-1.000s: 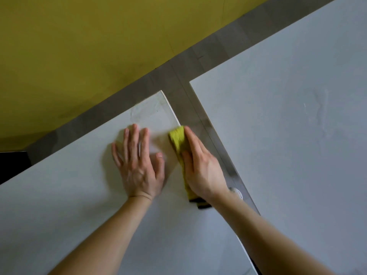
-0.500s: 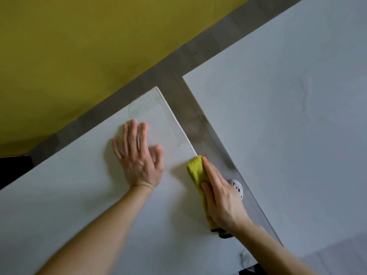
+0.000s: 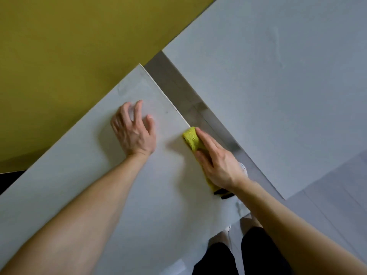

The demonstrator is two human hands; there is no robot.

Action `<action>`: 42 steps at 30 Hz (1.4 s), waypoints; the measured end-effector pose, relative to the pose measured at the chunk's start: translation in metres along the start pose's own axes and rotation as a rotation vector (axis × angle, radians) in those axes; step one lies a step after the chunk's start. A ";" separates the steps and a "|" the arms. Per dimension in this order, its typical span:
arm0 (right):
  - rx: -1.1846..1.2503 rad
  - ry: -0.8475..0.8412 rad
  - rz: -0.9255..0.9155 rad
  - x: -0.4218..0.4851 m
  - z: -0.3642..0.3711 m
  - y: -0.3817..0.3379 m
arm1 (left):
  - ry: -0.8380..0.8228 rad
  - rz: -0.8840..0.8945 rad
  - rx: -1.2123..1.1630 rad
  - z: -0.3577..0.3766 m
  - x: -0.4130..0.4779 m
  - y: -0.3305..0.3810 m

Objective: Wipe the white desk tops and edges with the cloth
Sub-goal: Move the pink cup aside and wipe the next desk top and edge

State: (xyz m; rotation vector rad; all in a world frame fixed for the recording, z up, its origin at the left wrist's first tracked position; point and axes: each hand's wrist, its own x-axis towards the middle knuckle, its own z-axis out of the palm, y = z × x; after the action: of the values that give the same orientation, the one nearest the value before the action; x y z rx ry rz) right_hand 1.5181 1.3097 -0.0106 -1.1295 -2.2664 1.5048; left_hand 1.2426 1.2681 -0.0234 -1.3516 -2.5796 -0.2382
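Nearest to the camera, the person's dark trousers (image 3: 218,259) stood at the near corner of the flat white desk top (image 3: 89,205). On the right edge of this desk, the right hand (image 3: 220,163) lay with straight fingers on the folded yellow-green cloth (image 3: 191,138) and pressed it over the edge, about half way along. The left hand (image 3: 135,132) rested further in on the same desk top, fingers spread and a little bent, holding nothing. It looked like a support only.

The step in hand was, I judge, the wiping of this edge. The next move calls for sliding the cloth along it to the far corner with steady pressure, so that it does not slip off into the grey floor gap (image 3: 170,84). Beyond this gap the second white desk top (image 3: 278,96) waited its turn, probably.
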 end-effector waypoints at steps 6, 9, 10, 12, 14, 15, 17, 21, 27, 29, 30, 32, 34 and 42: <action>-0.042 -0.103 0.140 -0.056 -0.015 0.013 | -0.097 0.073 -0.031 -0.032 -0.040 0.034; -0.055 -0.058 0.091 0.019 -0.004 -0.006 | -0.160 0.197 -0.115 -0.051 -0.117 0.051; -0.043 -0.050 0.085 0.047 -0.001 -0.016 | -0.179 0.239 -0.132 -0.054 -0.143 0.054; -0.022 -0.055 0.092 0.085 0.004 -0.032 | -0.198 0.293 -0.148 -0.056 -0.178 0.055; -0.013 -0.022 0.074 0.082 0.006 -0.033 | -0.179 0.304 -0.152 -0.054 -0.188 0.051; -0.005 0.015 0.061 0.065 0.006 -0.026 | -0.168 0.306 -0.167 -0.053 -0.189 0.049; 0.011 0.065 0.073 0.009 0.005 -0.006 | -0.157 0.305 -0.202 -0.050 -0.187 0.047; -0.023 0.073 0.230 -0.108 -0.013 0.021 | -0.164 0.307 -0.238 -0.053 -0.189 0.048; -0.085 0.087 0.198 -0.040 -0.003 0.002 | -0.123 0.317 -0.219 -0.046 -0.187 0.047; -0.075 0.059 0.161 0.024 0.004 -0.012 | -0.109 0.320 -0.206 -0.046 -0.188 0.048; -0.065 0.039 0.154 0.051 0.006 -0.020 | -0.099 0.323 -0.195 -0.045 -0.188 0.048; -0.050 0.018 0.161 0.083 0.010 -0.029 | -0.086 0.327 -0.178 -0.045 -0.190 0.048; -0.053 0.043 0.151 0.072 0.011 -0.027 | -0.075 0.327 -0.178 -0.044 -0.190 0.047; -0.057 0.110 0.334 -0.137 -0.008 0.018 | -0.108 0.305 -0.205 -0.046 -0.190 0.048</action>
State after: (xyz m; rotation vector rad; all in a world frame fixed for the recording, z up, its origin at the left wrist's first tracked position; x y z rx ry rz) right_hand 1.6260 1.2254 0.0103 -1.6316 -2.1383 1.4496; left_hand 1.3928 1.1346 -0.0279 -1.8542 -2.4403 -0.3949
